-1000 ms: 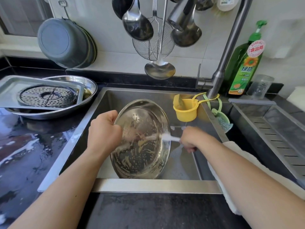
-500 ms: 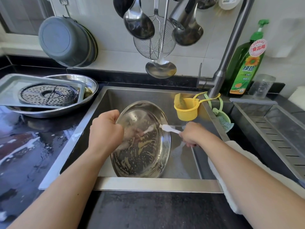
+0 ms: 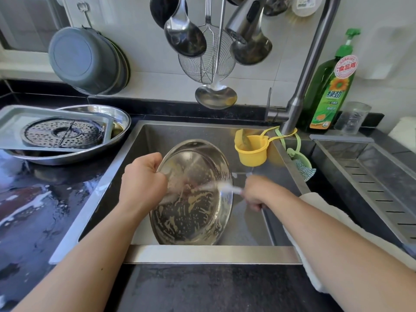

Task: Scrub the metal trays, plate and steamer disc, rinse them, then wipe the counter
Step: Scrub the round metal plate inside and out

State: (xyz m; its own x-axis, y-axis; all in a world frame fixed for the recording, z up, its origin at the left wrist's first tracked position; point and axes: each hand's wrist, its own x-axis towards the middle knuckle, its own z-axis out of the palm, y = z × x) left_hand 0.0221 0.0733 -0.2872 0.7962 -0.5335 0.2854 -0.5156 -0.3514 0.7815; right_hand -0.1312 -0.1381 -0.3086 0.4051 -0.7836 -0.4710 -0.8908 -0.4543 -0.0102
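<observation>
We tilt the plate (image 3: 191, 194) over the sink (image 3: 202, 254), left hand (image 3: 143, 183) curled round its rim, so suds drain (likely); right hand (image 3: 256, 192) clenches the blurred brush (image 3: 227, 189).

The plate (image 3: 193, 194) in the sink (image 3: 202, 254) is shiny silver, streaked with yellowish-white suds and speckled with little dots of foam. The brush (image 3: 227, 189) against it is white, kinda blurred. Left of the sink, the bench (image 3: 33, 217) is glossy black stone with white soapy smears. On it sit a silver tray (image 3: 13, 122) and a dark steamer disc (image 3: 63, 132) dotted with holes. At the sink's far right corner hangs a yellow cup (image 3: 253, 152); behind that, a green soap bottle (image 3: 331, 91) has a sunflower label and red-and-white sticker. Grey basins (image 3: 83, 59) hang on the white tiled wall.
</observation>
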